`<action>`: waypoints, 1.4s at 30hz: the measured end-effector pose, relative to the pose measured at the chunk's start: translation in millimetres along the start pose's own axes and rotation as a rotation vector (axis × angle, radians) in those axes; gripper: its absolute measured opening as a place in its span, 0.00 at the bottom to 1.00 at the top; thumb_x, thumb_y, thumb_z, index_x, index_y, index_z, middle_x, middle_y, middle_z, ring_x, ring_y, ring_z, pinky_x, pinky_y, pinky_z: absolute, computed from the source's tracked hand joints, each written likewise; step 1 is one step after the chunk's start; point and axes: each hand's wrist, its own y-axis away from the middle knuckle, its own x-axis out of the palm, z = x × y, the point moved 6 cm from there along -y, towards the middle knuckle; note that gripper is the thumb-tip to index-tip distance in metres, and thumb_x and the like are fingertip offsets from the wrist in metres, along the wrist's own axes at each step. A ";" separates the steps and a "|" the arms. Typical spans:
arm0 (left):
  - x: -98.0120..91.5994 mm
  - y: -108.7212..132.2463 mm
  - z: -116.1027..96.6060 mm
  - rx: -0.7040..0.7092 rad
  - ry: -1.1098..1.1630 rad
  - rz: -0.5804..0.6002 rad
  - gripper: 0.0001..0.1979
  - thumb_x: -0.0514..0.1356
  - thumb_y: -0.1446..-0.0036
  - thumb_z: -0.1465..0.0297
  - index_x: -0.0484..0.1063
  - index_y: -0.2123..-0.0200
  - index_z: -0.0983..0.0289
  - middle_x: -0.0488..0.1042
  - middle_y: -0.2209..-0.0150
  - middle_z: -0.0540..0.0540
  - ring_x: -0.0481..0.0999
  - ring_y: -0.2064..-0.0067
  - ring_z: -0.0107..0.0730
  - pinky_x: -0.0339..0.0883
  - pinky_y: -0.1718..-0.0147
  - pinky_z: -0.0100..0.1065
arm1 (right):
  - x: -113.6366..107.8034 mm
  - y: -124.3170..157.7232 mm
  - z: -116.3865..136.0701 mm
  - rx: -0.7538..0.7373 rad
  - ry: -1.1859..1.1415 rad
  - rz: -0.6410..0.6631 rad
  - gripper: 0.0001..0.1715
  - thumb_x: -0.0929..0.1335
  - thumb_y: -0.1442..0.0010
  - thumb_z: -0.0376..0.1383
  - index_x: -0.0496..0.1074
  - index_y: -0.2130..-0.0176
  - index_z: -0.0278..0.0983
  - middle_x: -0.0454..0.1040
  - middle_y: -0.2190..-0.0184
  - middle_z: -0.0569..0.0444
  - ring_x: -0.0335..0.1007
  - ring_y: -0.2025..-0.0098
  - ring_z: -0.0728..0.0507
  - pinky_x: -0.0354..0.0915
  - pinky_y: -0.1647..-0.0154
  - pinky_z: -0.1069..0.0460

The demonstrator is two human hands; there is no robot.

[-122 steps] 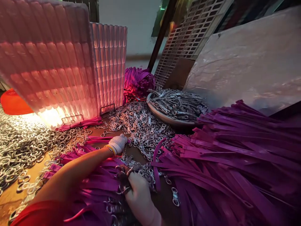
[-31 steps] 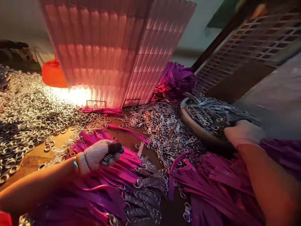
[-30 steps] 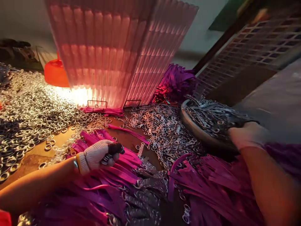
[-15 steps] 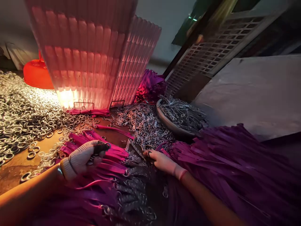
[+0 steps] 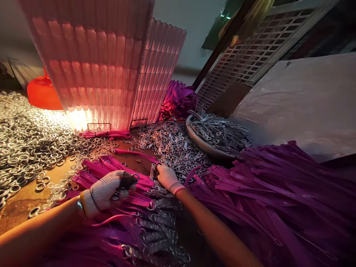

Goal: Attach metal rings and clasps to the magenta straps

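Observation:
My left hand [image 5: 109, 189], in a knitted glove with dark fingertips, is closed around metal rings [image 5: 136, 178]; one stands up at the thumb and others show below the fingers. Under it lie magenta straps [image 5: 139, 200] with metal chains [image 5: 164, 222] on their ends. My right hand [image 5: 168, 176], in a thin pale glove, has its fingers pinched at the end of a single magenta strap [image 5: 136, 152]. A short chain [image 5: 152, 170] hangs beside those fingertips. What exactly sits in the pinch is hidden.
Loose rings [image 5: 27, 144] are heaped at left by a red lamp [image 5: 44, 92]. Clear ribbed panels [image 5: 94, 70] stand upright behind. Small metal links [image 5: 178, 148] are piled mid-table, near a basin [image 5: 198, 142] of chains. Purple straps [image 5: 267, 193] fill the right side.
My right hand has moved left and away from me, from the chain's near end to the single strap's end. My left hand has shifted slightly right, still holding rings.

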 end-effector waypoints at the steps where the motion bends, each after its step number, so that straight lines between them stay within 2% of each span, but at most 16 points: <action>1: -0.5 -0.9 0.0 0.014 -0.003 0.006 0.14 0.67 0.50 0.66 0.69 0.64 0.67 0.73 0.73 0.52 0.60 0.84 0.16 0.44 0.89 0.19 | 1.9 -0.2 0.2 0.012 0.008 -0.005 0.18 0.64 0.44 0.23 0.73 0.54 0.30 0.72 0.51 0.41 0.71 0.52 0.42 0.61 0.53 0.53; 4: -1.8 -5.1 2.7 0.009 -0.020 -0.007 0.13 0.66 0.50 0.65 0.69 0.65 0.66 0.74 0.72 0.52 0.60 0.84 0.16 0.43 0.89 0.20 | 3.8 -1.4 -0.9 0.047 0.021 0.000 0.18 0.65 0.44 0.23 0.72 0.53 0.29 0.71 0.49 0.38 0.72 0.52 0.40 0.62 0.54 0.52; 12: 9.1 -3.5 3.5 0.009 -0.034 0.012 0.12 0.65 0.50 0.66 0.68 0.67 0.66 0.73 0.73 0.52 0.60 0.85 0.16 0.43 0.90 0.21 | 2.2 -5.1 10.6 0.078 -0.031 0.001 0.17 0.64 0.44 0.21 0.73 0.55 0.29 0.76 0.57 0.37 0.75 0.56 0.38 0.65 0.57 0.49; 16: 9.1 0.7 4.4 -0.044 0.015 -0.003 0.11 0.65 0.50 0.68 0.67 0.68 0.66 0.71 0.75 0.50 0.59 0.85 0.16 0.43 0.89 0.20 | -10.4 9.1 3.4 0.033 -0.127 -0.078 0.17 0.62 0.43 0.21 0.74 0.57 0.29 0.76 0.58 0.39 0.75 0.57 0.39 0.65 0.56 0.51; 18: 9.6 0.5 8.1 -0.114 0.055 -0.011 0.09 0.63 0.49 0.69 0.66 0.68 0.66 0.69 0.77 0.49 0.58 0.85 0.17 0.43 0.89 0.19 | -22.8 26.9 2.4 -0.019 -0.190 -0.128 0.20 0.60 0.41 0.22 0.73 0.53 0.31 0.77 0.57 0.43 0.73 0.55 0.41 0.65 0.55 0.51; 20: 11.3 -1.0 12.4 -0.189 0.071 -0.029 0.08 0.62 0.48 0.69 0.66 0.70 0.66 0.67 0.79 0.48 0.58 0.85 0.17 0.43 0.89 0.19 | -40.9 53.0 11.7 -0.126 -0.264 -0.208 0.25 0.59 0.40 0.23 0.70 0.47 0.33 0.75 0.53 0.45 0.71 0.52 0.43 0.65 0.51 0.51; 23: 17.9 -4.1 17.2 -0.287 0.061 -0.063 0.08 0.61 0.45 0.68 0.66 0.71 0.66 0.66 0.81 0.48 0.57 0.86 0.17 0.44 0.90 0.19 | -74.7 103.4 50.2 -0.472 -0.302 -0.366 0.26 0.64 0.43 0.25 0.70 0.45 0.35 0.73 0.50 0.45 0.69 0.51 0.41 0.64 0.50 0.48; 26: 27.3 -6.1 19.4 -0.358 0.009 -0.075 0.08 0.59 0.45 0.70 0.65 0.74 0.66 0.64 0.84 0.47 0.55 0.88 0.17 0.44 0.90 0.20 | -92.4 142.3 88.5 -0.713 -0.051 -0.423 0.12 0.68 0.45 0.27 0.76 0.59 0.34 0.74 0.56 0.44 0.67 0.56 0.39 0.63 0.55 0.46; 27: 29.8 -5.7 21.1 -0.393 -0.019 -0.073 0.09 0.58 0.46 0.70 0.64 0.75 0.66 0.63 0.85 0.46 0.54 0.88 0.17 0.44 0.90 0.20 | -93.8 148.6 95.3 -0.734 0.048 -0.423 0.08 0.68 0.44 0.27 0.77 0.64 0.34 0.74 0.57 0.43 0.67 0.58 0.39 0.62 0.57 0.46; 29: 32.6 -4.4 24.0 -0.424 -0.094 -0.069 0.10 0.59 0.47 0.69 0.63 0.77 0.65 0.62 0.85 0.46 0.54 0.88 0.17 0.44 0.90 0.20 | -92.8 154.0 99.6 -0.738 0.173 -0.423 0.07 0.67 0.43 0.27 0.75 0.69 0.34 0.74 0.60 0.43 0.66 0.61 0.40 0.59 0.61 0.46; 30: 33.9 -4.8 22.5 -0.370 -0.147 -0.054 0.10 0.59 0.47 0.68 0.63 0.77 0.65 0.62 0.85 0.46 0.55 0.88 0.17 0.43 0.90 0.20 | -91.5 154.2 97.8 -0.726 0.192 -0.431 0.07 0.67 0.43 0.27 0.75 0.70 0.34 0.74 0.63 0.43 0.66 0.63 0.40 0.58 0.63 0.46; 32: 38.0 -5.5 13.1 -0.136 -0.276 -0.010 0.09 0.60 0.48 0.66 0.66 0.73 0.65 0.63 0.83 0.46 0.55 0.88 0.18 0.43 0.90 0.21 | -88.2 151.4 88.5 -0.670 0.161 -0.465 0.06 0.66 0.46 0.27 0.74 0.70 0.34 0.73 0.68 0.44 0.65 0.66 0.41 0.56 0.66 0.47; 34: 44.0 -2.5 2.9 0.095 -0.387 0.027 0.08 0.60 0.48 0.65 0.67 0.69 0.64 0.63 0.83 0.45 0.55 0.87 0.19 0.43 0.90 0.22 | -84.3 147.3 77.1 -0.603 0.064 -0.483 0.07 0.67 0.51 0.28 0.73 0.69 0.34 0.73 0.70 0.45 0.65 0.68 0.41 0.54 0.68 0.48; 35: 47.5 -0.4 -0.2 0.158 -0.429 0.046 0.08 0.60 0.48 0.66 0.67 0.68 0.64 0.63 0.83 0.44 0.54 0.87 0.19 0.44 0.89 0.22 | -82.2 145.4 72.0 -0.572 -0.003 -0.477 0.08 0.67 0.52 0.28 0.73 0.69 0.34 0.73 0.70 0.46 0.65 0.68 0.42 0.54 0.69 0.49; 39: 57.7 3.9 -9.3 0.207 -0.605 0.057 0.06 0.59 0.49 0.69 0.67 0.68 0.64 0.63 0.81 0.44 0.57 0.85 0.18 0.48 0.87 0.21 | -77.6 142.7 62.2 -0.486 -0.278 -0.389 0.07 0.66 0.47 0.31 0.72 0.66 0.35 0.75 0.69 0.49 0.67 0.69 0.44 0.54 0.69 0.52; 42: 61.6 -0.1 -9.5 0.173 -0.647 0.078 0.06 0.60 0.49 0.69 0.66 0.69 0.64 0.64 0.81 0.45 0.58 0.84 0.18 0.48 0.86 0.21 | -81.2 144.1 61.0 -0.442 -0.413 -0.382 0.05 0.66 0.45 0.34 0.71 0.68 0.35 0.74 0.71 0.50 0.66 0.70 0.45 0.52 0.70 0.52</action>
